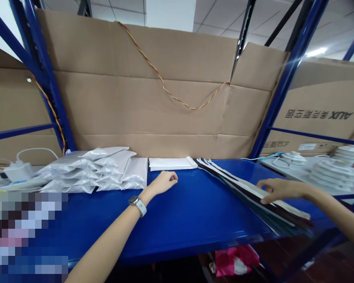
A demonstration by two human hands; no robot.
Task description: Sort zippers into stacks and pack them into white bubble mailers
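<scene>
My left hand [164, 183], with a watch [137, 206] on the wrist, hovers over the blue shelf top [191, 220]. Its fingers are curled in and nothing shows in them. Just behind it lies a flat white packet [172, 163]. At the right, my right hand [279, 190] is over a bundle of long flat strips [242, 186] in white, dark red and dark green. Its thumb and fingers are apart at the upper strips; whether they press on them is hard to tell. The strips' near ends are blurred.
Silvery-white plastic packages [106, 169] are stacked at the back left. A cardboard wall [153, 110] closes off the back, between blue posts [283, 94]. White coiled items [333, 175] stand on the neighbouring shelf, with another person's hand at the right edge. A pink bag [236, 261] lies below.
</scene>
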